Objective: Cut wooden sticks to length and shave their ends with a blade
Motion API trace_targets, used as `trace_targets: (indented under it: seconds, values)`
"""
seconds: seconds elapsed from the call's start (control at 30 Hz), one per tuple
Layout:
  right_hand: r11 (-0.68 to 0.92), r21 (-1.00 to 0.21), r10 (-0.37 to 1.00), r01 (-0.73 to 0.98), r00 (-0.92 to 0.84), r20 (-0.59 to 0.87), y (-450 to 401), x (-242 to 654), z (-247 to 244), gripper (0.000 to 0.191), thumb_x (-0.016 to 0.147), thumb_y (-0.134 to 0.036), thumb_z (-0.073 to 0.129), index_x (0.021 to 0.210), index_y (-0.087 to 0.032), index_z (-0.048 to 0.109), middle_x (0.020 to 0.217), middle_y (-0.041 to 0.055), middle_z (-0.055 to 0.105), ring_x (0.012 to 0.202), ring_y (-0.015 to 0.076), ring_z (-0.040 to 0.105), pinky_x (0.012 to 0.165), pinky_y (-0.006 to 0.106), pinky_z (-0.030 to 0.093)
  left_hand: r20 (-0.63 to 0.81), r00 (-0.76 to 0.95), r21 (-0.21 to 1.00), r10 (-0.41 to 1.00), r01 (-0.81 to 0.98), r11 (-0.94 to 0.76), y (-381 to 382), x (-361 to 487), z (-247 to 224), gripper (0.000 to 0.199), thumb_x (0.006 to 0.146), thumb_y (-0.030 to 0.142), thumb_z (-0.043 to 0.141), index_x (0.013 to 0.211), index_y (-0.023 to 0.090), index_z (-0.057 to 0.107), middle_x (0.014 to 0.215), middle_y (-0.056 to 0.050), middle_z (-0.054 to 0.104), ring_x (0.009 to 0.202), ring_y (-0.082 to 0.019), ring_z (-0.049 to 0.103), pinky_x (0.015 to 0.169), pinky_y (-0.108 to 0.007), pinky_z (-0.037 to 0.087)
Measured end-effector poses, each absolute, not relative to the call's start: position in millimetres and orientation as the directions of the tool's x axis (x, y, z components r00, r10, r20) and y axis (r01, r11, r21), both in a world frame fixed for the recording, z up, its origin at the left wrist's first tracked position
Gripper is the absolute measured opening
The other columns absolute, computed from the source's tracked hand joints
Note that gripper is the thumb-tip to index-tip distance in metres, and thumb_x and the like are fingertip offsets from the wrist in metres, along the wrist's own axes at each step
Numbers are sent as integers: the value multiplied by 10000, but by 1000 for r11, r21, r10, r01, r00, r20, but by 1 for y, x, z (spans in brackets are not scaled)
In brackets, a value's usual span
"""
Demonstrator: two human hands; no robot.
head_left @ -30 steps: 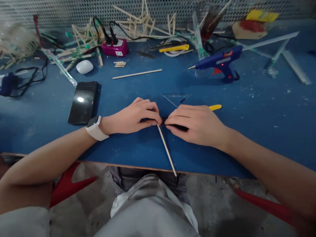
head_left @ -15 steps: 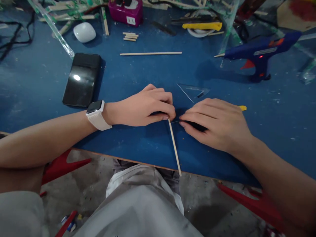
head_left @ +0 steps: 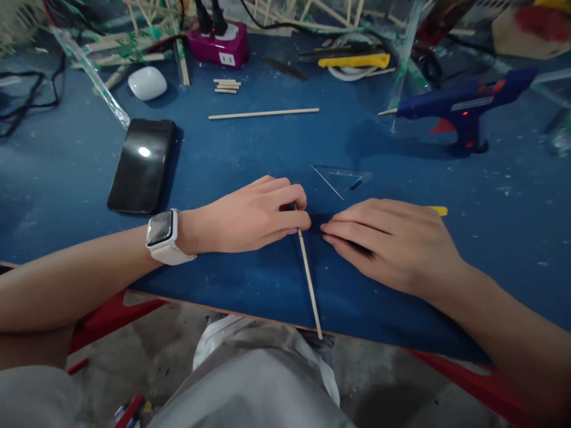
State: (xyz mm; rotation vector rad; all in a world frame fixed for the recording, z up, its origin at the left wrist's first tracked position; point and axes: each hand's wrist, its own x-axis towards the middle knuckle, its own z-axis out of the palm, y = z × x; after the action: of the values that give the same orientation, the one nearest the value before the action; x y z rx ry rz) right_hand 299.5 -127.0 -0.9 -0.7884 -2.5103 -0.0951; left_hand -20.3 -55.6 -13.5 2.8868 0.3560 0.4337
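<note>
My left hand (head_left: 250,215) has its fingers closed on the upper end of a thin wooden stick (head_left: 309,284). The stick slants toward me, and its lower tip reaches over the table's front edge. To the right, my right hand (head_left: 388,246) is closed in a pinch around a craft knife, mostly hidden under the palm. Its yellow end (head_left: 439,210) shows behind the hand, and a thin dark blade (head_left: 317,233) pokes out from the fingertips toward the stick. Just beyond the hands lies a clear set square (head_left: 343,178).
A black phone (head_left: 141,166) and a white mouse (head_left: 147,83) lie left. Farther back are another stick (head_left: 264,113), several short pieces (head_left: 227,86), a purple power adapter (head_left: 218,44) and a yellow cutter (head_left: 354,61). A blue glue gun (head_left: 464,110) stands right, its red light on.
The whole view has shifted, so the table things appear slightly lower. My left fingers have shifted a little on the stick, and a bit of it now shows between them. Both grips remain.
</note>
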Motion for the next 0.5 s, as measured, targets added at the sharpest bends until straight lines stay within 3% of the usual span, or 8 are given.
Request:
trace_targets:
  seconds: [0.23,0.5]
  values:
    - [829,-120,530,546,-698,483,-129,302,-1,109,1222,-121,831,1192,-200,899,1118,20,958,938,192,887,831,349,684,303,920,227,249,184,-956,-57,-21,-11,290,1386,233,523,1372,209,812,1395,-129,841,1194,-261,796,1043,-419,634]
    - [820,-126,546,559,-697,464,-129,305,-1,122,1209,-134,849,1225,-247,895,1166,4,968,957,196,894,842,356,694,330,901,331,280,168,-929,-56,-21,-10,293,1384,261,561,1374,220,851,1458,-133,858,1245,-248,829,1116,-433,728]
